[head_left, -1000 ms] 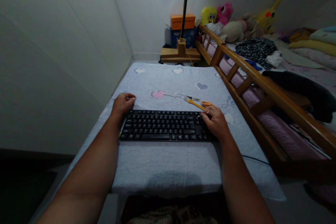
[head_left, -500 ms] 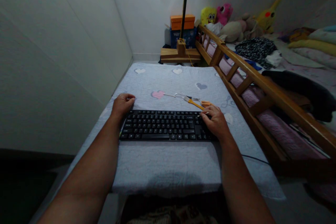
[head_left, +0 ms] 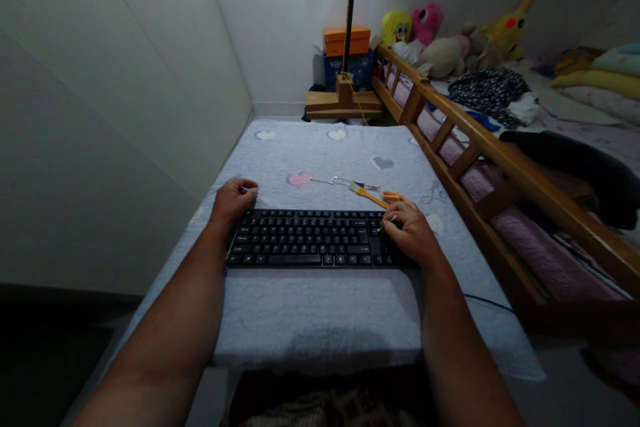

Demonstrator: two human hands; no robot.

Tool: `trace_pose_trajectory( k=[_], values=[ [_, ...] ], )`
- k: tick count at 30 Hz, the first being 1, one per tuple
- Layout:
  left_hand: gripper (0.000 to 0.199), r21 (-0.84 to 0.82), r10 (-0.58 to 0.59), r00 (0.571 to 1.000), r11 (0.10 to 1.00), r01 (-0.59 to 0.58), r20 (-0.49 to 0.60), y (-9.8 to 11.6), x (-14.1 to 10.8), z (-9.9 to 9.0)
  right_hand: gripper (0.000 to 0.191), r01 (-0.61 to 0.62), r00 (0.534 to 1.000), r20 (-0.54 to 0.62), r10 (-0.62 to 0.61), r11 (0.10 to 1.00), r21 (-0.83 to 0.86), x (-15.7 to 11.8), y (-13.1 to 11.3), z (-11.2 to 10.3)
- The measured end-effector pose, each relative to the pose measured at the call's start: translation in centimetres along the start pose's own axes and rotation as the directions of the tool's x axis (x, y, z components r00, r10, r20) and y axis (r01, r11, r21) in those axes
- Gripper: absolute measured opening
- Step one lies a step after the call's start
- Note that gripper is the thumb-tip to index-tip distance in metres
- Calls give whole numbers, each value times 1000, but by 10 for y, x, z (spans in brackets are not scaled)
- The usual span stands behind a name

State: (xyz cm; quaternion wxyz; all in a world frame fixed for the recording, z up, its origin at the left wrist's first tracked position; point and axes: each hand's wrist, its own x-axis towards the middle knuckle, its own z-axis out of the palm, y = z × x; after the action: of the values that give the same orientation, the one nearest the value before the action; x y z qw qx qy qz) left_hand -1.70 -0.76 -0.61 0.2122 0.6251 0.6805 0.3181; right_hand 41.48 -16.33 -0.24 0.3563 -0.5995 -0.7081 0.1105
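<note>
A black keyboard (head_left: 305, 239) lies flat across the cloth-covered table. My right hand (head_left: 407, 230) is over its right end, fingers pinched on a small white-tipped cotton swab (head_left: 395, 218) that points down at the keys. At the keyboard's upper left corner rests my left hand (head_left: 235, 200), thumb and fingers drawn together; whatever they hold, if anything, is too small to make out. Behind the keyboard lie a yellow-handled brush (head_left: 369, 195), a thin wire tool (head_left: 343, 181), another swab (head_left: 321, 181) and an orange item (head_left: 391, 196) just beyond my right hand.
A wooden bed rail (head_left: 465, 137) runs along the table's right side, with plush toys and clothes behind it. Past the far edge stand a wooden stand (head_left: 343, 103) and an orange box (head_left: 347, 40). A cable (head_left: 490, 302) crosses the cloth at right.
The swab in my right hand has tilted, its tip now lower toward the keys. My left hand has stayed nearly where it was.
</note>
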Motion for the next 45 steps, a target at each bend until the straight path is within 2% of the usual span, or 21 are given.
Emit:
trace_pose_trajectory(
  k=[13,19,24,33,45],
  values=[
    [19,-22,6,1000,1000,-6,27,-5,3,2,19,38,995,97,-39,999,10,-3,-2,-9],
    [17,-22,1,999,1000,0,36,-4,4,2,16,-15,999,-39,15,1000,2,-2,5,-8],
    [20,0,13,999,1000,-13,35,-5,4,2,18,-96,985,-148,89,994,-44,1,15,-4],
    [17,2,-3,1000,1000,3,25,-1,3,1,19,-112,983,-158,98,990,-82,1,24,7],
    [17,2,0,999,1000,0,39,-5,4,2,18,-83,987,-140,73,994,-65,0,18,0]
  ],
)
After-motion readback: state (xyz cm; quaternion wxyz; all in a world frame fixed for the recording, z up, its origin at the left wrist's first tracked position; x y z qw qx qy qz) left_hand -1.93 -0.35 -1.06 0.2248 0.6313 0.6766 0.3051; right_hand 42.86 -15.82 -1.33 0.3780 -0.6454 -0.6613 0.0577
